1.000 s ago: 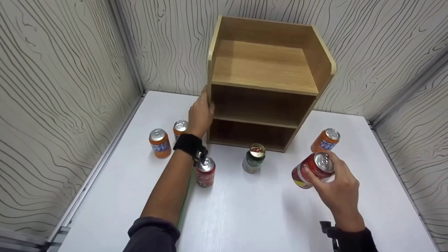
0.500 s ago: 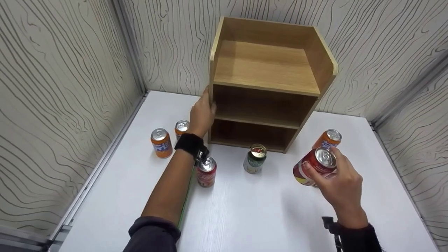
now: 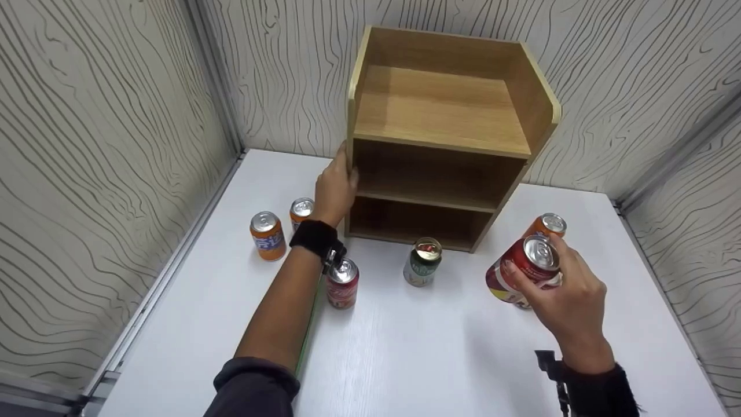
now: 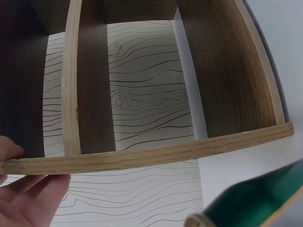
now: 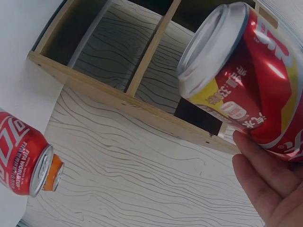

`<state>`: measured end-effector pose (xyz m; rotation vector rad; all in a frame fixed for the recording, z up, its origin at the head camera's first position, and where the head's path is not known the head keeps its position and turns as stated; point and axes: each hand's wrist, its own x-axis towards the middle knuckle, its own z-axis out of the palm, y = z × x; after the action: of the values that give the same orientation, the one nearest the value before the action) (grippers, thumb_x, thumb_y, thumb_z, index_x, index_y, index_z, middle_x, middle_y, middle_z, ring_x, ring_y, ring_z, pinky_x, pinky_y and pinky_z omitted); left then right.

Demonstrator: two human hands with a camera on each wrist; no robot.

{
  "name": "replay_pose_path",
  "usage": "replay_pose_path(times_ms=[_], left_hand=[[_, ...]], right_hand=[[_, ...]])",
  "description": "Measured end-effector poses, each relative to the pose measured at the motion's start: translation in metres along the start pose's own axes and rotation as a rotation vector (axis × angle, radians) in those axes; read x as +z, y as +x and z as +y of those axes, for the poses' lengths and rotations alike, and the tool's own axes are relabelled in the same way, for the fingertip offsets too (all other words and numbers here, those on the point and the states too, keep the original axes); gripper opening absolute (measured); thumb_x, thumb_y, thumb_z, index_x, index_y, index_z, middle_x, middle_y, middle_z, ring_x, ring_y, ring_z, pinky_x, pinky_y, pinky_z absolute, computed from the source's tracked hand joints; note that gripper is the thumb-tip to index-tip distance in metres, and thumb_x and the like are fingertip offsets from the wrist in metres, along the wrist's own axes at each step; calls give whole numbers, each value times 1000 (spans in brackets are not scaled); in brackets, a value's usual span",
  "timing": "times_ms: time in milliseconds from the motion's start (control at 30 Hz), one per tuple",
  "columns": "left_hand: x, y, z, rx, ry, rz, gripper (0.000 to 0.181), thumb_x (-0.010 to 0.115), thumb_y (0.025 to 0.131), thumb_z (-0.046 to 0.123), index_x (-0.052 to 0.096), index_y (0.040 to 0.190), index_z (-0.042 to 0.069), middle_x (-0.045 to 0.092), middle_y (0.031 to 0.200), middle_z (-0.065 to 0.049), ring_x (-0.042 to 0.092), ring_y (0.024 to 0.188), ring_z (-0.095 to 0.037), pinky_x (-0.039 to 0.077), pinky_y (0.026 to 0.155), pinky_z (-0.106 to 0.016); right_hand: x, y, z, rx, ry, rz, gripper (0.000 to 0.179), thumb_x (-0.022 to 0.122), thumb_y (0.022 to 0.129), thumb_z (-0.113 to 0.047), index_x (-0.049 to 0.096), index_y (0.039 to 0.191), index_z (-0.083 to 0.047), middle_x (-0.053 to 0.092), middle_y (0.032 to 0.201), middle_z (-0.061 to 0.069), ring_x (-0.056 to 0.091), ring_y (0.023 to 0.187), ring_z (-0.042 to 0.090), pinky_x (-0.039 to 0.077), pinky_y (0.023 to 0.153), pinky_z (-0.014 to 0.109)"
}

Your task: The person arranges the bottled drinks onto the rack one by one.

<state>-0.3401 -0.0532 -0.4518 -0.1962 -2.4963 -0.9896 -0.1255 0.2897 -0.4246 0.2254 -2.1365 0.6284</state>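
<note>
Right hand (image 3: 570,298): your thumb and fingers are curled round a can's side, pinching it.
Red-and-yellow can (image 5: 251,80): within that grip, ahead and left of your right palm, raised off the table (image 3: 405,353).
Can weight: probably moderate if full; you cannot tell its contents from here.
Can wall: thin, smooth metal; expect it firm, yet liable to dent under a hard squeeze and to slip if damp.
Best hold: around the middle of the side, thumb opposite fingers, clear of the lid's pull tab.
Left hand (image 3: 334,191): your fingers grip the edge of a shelf's left panel, thumb inside, fingers outside.
Wooden shelf (image 3: 440,107): just right of your left hand; likely stiff and sturdy, so its panel edge makes a good handhold.
Beyond your right hand: an orange can (image 3: 547,226), partly hidden, so mind knocking it.
Well left of your right hand: a green can (image 3: 422,266).
</note>
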Motion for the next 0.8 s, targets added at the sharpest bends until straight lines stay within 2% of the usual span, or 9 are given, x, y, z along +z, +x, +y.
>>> replay_pose_path(times_ms=[100, 167, 267, 467, 667, 800], left_hand=[[0, 0, 0, -5, 0, -4, 60, 61, 105, 13, 39, 160, 2, 69, 136, -23, 76, 108, -38, 62, 94, -45], [0, 0, 0, -8, 2, -7, 60, 60, 105, 13, 39, 160, 2, 69, 137, -23, 76, 107, -38, 62, 94, -45], [-1, -1, 0, -13, -1, -10, 61, 60, 105, 13, 38, 160, 2, 68, 139, -24, 75, 107, -39, 62, 95, -46], [-2, -1, 1, -15, -7, -16, 60, 60, 106, 14, 38, 160, 2, 68, 138, -24, 76, 105, -40, 62, 93, -47], [-2, -2, 1, 13, 6, -8, 59, 60, 105, 12, 39, 159, -2, 69, 135, -26, 76, 104, -39, 63, 91, -44], [-2, -1, 1, 4, 0, 0, 59, 60, 105, 13, 39, 159, 0, 68, 138, -25, 76, 107, -39, 62, 94, -45]], right_hand=[[0, 2, -1, -8, 2, 7, 74, 91, 65, -23, 68, 130, 6, 76, 95, 26, 69, 79, 38, 37, 83, -2], [-1, 4, -1, -14, -6, -6, 72, 89, 72, -32, 68, 129, 6, 76, 95, 26, 70, 79, 38, 39, 81, 0], [-2, 7, -2, -28, -12, -6, 71, 87, 74, -37, 69, 127, 7, 77, 95, 25, 70, 78, 38, 43, 77, 5], [-3, 13, -5, -27, -9, 6, 70, 89, 67, -27, 69, 125, 7, 77, 93, 24, 70, 78, 38, 41, 78, 3], [-3, 17, -6, -43, -9, 25, 69, 86, 73, -36, 70, 125, 8, 76, 92, 25, 69, 75, 39, 44, 73, 11], [-1, 19, -5, -35, 1, 24, 69, 87, 71, -34, 70, 124, 7, 77, 93, 25, 69, 77, 39, 42, 77, 4]])
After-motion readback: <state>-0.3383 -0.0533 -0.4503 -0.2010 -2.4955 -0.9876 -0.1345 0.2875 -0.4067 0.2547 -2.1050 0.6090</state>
